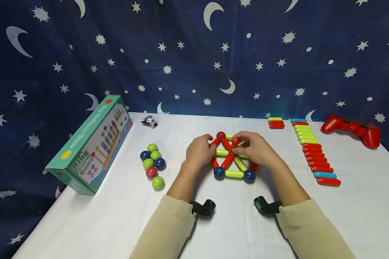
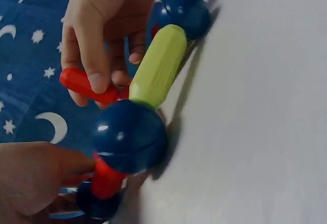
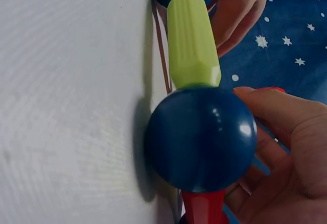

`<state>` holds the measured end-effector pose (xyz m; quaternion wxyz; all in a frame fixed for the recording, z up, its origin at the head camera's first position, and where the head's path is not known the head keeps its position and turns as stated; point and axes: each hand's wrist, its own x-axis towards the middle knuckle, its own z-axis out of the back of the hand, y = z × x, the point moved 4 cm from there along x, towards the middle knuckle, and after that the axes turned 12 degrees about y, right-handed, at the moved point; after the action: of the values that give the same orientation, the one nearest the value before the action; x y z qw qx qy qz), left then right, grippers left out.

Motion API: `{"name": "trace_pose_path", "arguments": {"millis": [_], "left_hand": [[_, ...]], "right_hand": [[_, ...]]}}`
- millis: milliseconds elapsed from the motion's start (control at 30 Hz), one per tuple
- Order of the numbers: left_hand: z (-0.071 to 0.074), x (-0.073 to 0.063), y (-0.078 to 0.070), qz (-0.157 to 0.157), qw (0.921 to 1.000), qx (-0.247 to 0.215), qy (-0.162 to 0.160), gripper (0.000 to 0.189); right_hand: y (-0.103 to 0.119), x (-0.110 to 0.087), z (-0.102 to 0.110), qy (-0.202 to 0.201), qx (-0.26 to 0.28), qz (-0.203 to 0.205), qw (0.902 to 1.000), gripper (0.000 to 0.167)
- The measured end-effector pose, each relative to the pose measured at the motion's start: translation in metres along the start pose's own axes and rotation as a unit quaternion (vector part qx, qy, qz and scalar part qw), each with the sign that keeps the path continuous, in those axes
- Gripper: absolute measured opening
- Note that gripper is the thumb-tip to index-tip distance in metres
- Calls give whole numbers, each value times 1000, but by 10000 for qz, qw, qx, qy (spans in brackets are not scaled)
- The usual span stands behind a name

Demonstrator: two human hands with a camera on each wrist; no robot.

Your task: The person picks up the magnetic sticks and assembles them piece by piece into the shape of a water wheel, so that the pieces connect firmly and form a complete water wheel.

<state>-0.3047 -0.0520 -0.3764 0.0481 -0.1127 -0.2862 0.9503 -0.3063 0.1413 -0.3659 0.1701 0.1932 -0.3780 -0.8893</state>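
Ball-and-rod frame (image 1: 227,162) lies in front of you between your hands, on one white table (image 1: 227,226). Your one container is the green box (image 1: 94,144) marked Ring Game, at the left; it looks closed, so its contents are hidden. One red game controller (image 1: 353,128) sits far right. Your left hand (image 1: 197,153) has its fingers curled around the frame's left side; your right hand (image 1: 254,147) pinches one red rod (image 2: 76,82) between thumb and fingers. Across the views you can count three blue balls (image 1: 219,172) on the frame, plus one red ball (image 1: 220,135) at its far corner; your hands hide other parts. Loose rods lie to your right: a long row (image 1: 315,154) with two blue among reds and greens too close-packed to count surely, and a short row (image 1: 276,123) of two red, one green. Seven loose balls (image 1: 155,155) cluster at your left: four green, two blue, one red. Beyond them is one small figurine (image 1: 150,121).
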Motion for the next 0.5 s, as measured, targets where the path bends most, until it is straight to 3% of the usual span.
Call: {"name": "trace_pose_path", "arguments": {"millis": [100,233,367,500], "left_hand": [[10,-12,-5,-176,9994,280,79,42],[42,-36,-1,-486,9966,580,328,41],[80,-66,21,-707,9881,934,999,33],[105,-98,54,-389,9805,964,1666,27]], "right_hand": [[-4,-2,0,11,-16,-92,10000,41],[-8,-3,-3,84,-24,-161,9998,41],[-7,-1,-4,141,6,-157,9998,40],[-4,2,-2,190,-33,-108,9998,40]]}}
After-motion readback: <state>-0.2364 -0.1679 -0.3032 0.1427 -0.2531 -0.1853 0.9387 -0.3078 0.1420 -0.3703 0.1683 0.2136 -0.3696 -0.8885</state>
